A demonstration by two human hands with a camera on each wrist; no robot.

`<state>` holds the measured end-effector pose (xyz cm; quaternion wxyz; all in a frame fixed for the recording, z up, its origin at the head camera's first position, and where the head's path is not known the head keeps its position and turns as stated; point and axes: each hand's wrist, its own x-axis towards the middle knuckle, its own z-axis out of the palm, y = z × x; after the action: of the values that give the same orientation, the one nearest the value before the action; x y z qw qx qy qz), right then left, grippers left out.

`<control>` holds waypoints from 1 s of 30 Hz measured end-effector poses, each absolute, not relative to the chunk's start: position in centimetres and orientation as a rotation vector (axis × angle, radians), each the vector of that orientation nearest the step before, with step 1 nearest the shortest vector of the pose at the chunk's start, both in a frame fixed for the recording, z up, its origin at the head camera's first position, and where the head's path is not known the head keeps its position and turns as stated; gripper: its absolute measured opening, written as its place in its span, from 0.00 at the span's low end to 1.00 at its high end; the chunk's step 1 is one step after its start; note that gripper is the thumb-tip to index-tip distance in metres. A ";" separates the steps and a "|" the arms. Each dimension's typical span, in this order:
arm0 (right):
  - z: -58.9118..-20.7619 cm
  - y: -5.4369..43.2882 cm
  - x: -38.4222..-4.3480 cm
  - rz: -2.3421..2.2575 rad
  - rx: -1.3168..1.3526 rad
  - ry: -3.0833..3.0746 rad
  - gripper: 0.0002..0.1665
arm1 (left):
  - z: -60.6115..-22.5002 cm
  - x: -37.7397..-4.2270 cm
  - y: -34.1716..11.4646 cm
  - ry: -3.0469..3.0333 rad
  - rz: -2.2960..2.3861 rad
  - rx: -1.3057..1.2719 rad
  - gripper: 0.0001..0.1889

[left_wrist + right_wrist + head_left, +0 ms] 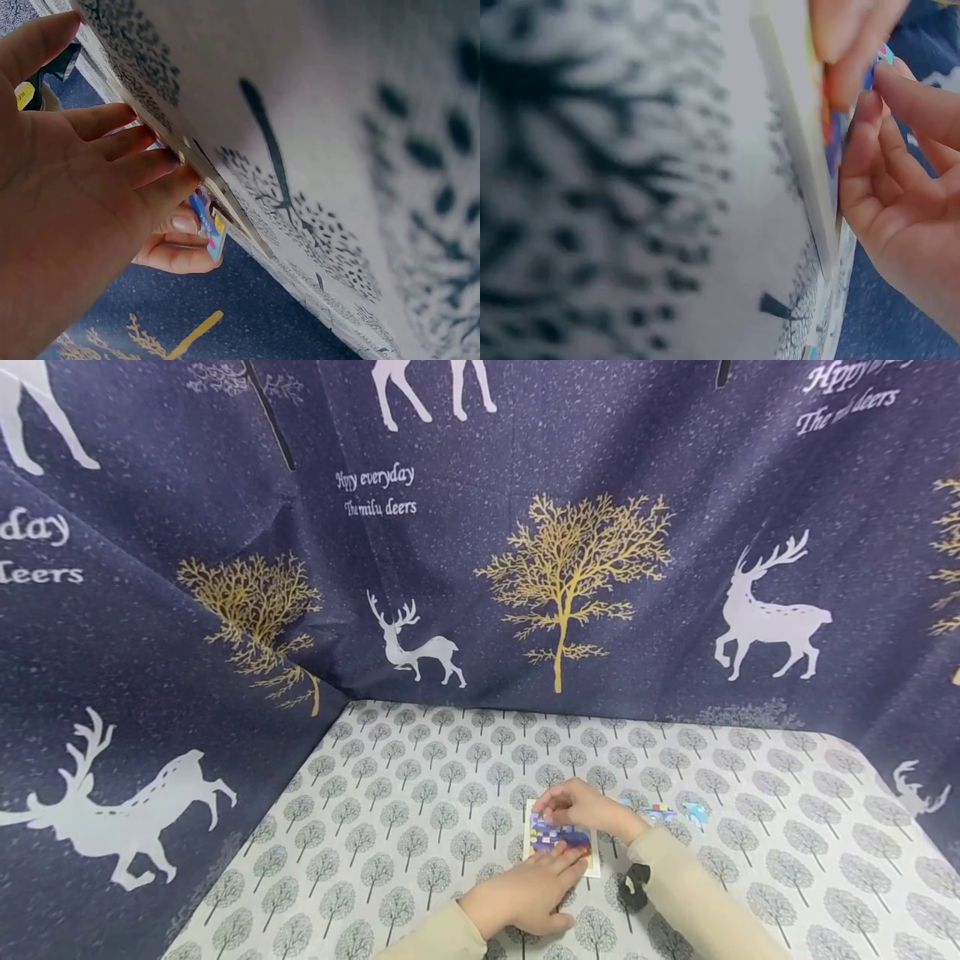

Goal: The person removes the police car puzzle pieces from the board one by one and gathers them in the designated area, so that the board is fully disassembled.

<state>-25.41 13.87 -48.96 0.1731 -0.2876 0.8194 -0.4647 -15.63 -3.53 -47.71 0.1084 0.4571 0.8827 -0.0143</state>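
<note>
A small, colourful puzzle board (pixel 595 866) with a pale rim lies on the table. My left hand (pixel 534 892) rests on its near part, fingers stretched out over the picture. Above the far part of the board, my right hand (pixel 583 807) pinches a small blue puzzle piece (pixel 216 234) with pink and yellow marks between thumb and fingers. That piece is held close to the board's surface, tilted up from it in the left wrist view. Both hands hide much of the picture. The board's thick edge (pixel 791 112) shows in the right wrist view.
More puzzle pieces (pixel 660 812) lie right of the board, partly behind the right forearm, with a light-blue piece (pixel 696 812) beside them. The cloth (pixel 420 843) has a tree print. Dark deer-patterned fabric (pixel 450 568) hangs behind and at the sides.
</note>
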 end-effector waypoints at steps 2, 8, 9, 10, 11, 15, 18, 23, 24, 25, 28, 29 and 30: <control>-48.7 14.1 -25.4 -1.318 -0.794 2.336 0.11 | -47.7 -15.6 -3.5 2.592 -0.032 1.340 0.40; -48.6 14.5 -25.5 -1.338 -0.777 2.331 0.12 | -47.8 -15.6 -3.5 2.591 -0.020 1.322 0.40; -48.7 14.6 -25.5 -1.350 -0.766 2.324 0.12 | -47.9 -15.6 -3.5 2.589 -0.018 1.318 0.40; -48.7 14.7 -25.5 -1.366 -0.757 2.313 0.12 | -47.9 -15.5 -3.5 2.589 -0.019 1.317 0.40; -48.8 14.9 -25.6 -1.374 -0.752 2.309 0.13 | -47.9 -15.5 -3.5 2.589 -0.019 1.316 0.40; -48.6 15.7 -25.8 -1.452 -0.720 2.245 0.15 | -47.8 -15.6 -3.4 2.586 -0.019 1.303 0.40; -48.3 16.7 -25.8 -1.513 -0.687 2.226 0.16 | -47.8 -15.5 -3.4 2.590 -0.020 1.297 0.40; -47.6 18.6 -25.7 -1.556 -0.619 2.249 0.20 | -47.7 -15.4 -3.6 2.598 -0.014 1.309 0.40; -47.5 19.0 -25.6 -1.550 -0.608 2.269 0.20 | -47.8 -15.5 -3.6 2.598 -0.012 1.310 0.40; -47.5 19.4 -25.5 -1.555 -0.599 2.276 0.20 | -47.8 -15.5 -3.6 2.598 -0.012 1.314 0.40; -47.3 20.4 -25.4 -1.552 -0.601 2.310 0.21 | -47.9 -15.5 -3.6 2.597 -0.015 1.316 0.40; -47.2 20.7 -25.3 -1.548 -0.604 2.322 0.21 | -47.9 -15.5 -3.6 2.598 -0.016 1.315 0.40; -47.1 21.0 -25.2 -1.547 -0.605 2.325 0.22 | -47.9 -15.5 -3.5 2.600 -0.018 1.318 0.40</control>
<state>-25.17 21.02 -47.08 0.1417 -0.2096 0.8053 -0.5361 -15.53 -3.54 -47.86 0.1130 0.4491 0.8863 -0.0061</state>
